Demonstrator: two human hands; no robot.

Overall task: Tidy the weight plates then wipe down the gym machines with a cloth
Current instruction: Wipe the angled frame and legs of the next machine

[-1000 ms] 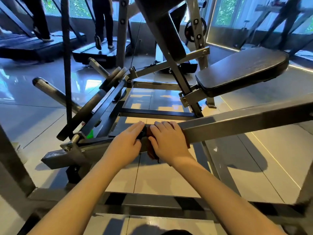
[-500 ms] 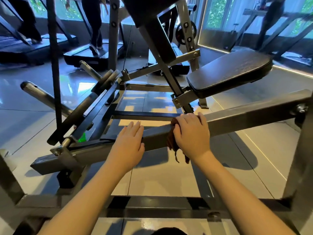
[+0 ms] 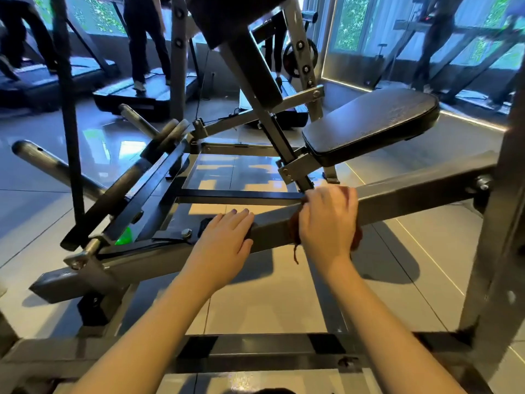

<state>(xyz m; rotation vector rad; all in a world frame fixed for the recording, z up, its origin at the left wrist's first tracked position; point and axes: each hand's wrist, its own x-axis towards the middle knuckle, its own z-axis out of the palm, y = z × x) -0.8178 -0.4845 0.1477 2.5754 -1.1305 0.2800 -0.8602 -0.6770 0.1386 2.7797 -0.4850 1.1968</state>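
A grey steel beam (image 3: 412,194) of a gym machine slants across the middle of the view. My right hand (image 3: 326,220) presses a dark red-brown cloth (image 3: 295,231) around the beam, with a loose thread hanging below. My left hand (image 3: 224,237) rests flat on the same beam further left, fingers together, holding nothing. Dark weight plates (image 3: 170,135) sit on a sleeve at the machine's left arm.
A black padded seat (image 3: 369,123) stands behind the beam at the right. Bare metal sleeves (image 3: 51,163) stick out to the left. A grey upright post (image 3: 500,223) rises at the right edge. People stand on treadmills (image 3: 142,95) at the back. Another plate (image 3: 295,56) hangs far behind.
My right hand has slid the cloth to the right along the beam, away from the left hand, which has stayed on the beam. The view has shifted slightly.
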